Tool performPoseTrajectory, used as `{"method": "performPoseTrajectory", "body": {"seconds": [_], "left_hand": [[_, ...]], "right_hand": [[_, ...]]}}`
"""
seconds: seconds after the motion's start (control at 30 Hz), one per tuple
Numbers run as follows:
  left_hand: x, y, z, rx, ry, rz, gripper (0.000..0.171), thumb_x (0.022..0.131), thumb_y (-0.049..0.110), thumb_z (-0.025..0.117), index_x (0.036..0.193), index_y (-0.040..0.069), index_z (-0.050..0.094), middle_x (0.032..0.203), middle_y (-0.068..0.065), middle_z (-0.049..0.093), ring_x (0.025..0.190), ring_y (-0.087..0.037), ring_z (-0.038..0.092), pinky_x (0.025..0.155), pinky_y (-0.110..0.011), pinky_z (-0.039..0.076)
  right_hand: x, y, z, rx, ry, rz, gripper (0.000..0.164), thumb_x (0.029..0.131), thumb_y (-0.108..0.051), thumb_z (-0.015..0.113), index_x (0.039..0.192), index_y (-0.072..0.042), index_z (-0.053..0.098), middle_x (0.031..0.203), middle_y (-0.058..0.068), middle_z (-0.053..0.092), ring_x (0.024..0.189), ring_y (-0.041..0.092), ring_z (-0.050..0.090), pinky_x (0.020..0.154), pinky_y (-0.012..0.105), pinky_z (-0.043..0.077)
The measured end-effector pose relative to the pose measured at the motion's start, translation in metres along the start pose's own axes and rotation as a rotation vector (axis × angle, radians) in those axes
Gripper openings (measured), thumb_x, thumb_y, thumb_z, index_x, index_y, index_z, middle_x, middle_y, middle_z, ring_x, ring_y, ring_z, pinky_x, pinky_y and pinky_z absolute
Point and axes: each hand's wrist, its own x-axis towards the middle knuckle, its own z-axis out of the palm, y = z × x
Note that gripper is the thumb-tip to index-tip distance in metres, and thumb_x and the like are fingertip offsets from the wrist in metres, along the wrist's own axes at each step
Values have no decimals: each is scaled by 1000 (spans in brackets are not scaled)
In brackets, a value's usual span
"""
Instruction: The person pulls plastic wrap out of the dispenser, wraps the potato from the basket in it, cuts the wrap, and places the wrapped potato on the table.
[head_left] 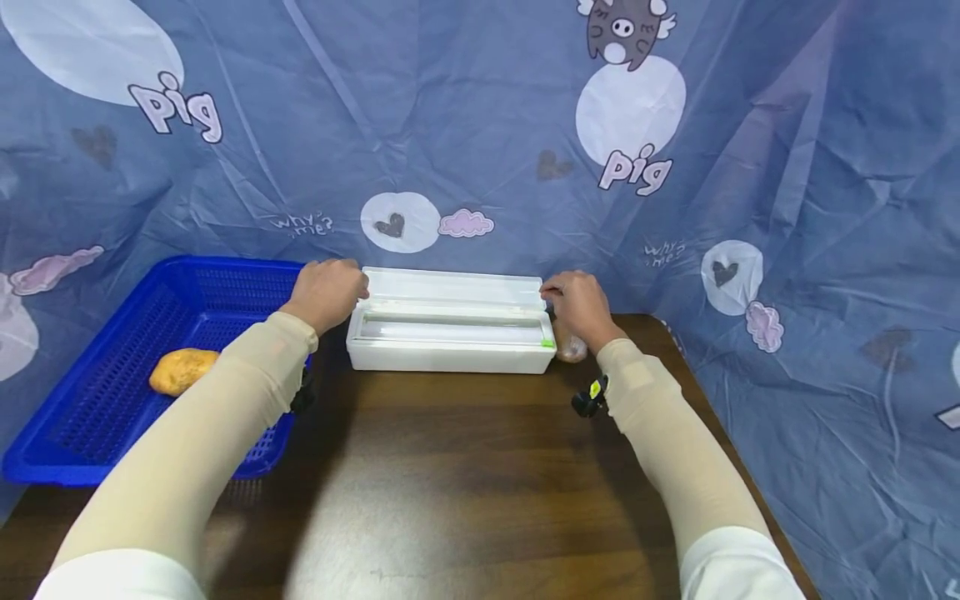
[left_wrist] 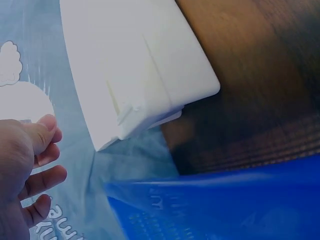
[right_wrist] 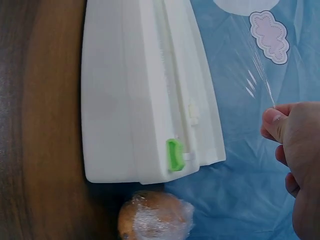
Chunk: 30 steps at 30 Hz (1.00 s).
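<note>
A white cling film dispenser box (head_left: 450, 358) stands on the table with its lid (head_left: 450, 287) raised at the back. Clear cling film (right_wrist: 255, 75), visible mainly by its shiny creases, stretches above the lid. My right hand (head_left: 581, 304) pinches one corner of the film between thumb and finger. At the other end, my left hand (head_left: 327, 292) holds its thumb against the index finger, with faint film streaks by the fingertips in the left wrist view. A green slider (right_wrist: 175, 155) sits at the box's right end. Beside that end lies a film-wrapped potato (right_wrist: 155, 215), partly hidden in the head view.
A blue plastic basket (head_left: 75, 475) stands on the left of the table, its right rim under my left forearm. Inside it lies an unwrapped potato (head_left: 182, 371). Behind the brown table (head_left: 465, 483) hangs a blue printed cloth (head_left: 480, 125), which also covers the right side.
</note>
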Motion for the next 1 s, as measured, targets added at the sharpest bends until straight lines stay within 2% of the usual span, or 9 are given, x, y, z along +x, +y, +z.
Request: {"method": "performPoseTrajectory", "body": {"seconds": [0.67,1.0], "left_hand": [[12,-1,-32,35,8,-25,7,88,9,73,91,9,80,88,-13,69,83,-40,69,70,-58,53],[16,-1,-46,57,37,3,9,87,7,72,89,10,80,90,-15,71,80,-41,69,66,-58,55]], "right_hand": [[12,-4,-24,0,54,-16,6,90,-13,76,92,-10,81,93,5,75,92,30,65,84,47,51],[16,-6,-36,-6,90,-54,6,91,-9,74,92,-8,80,92,7,76,90,31,67,85,48,51]]}}
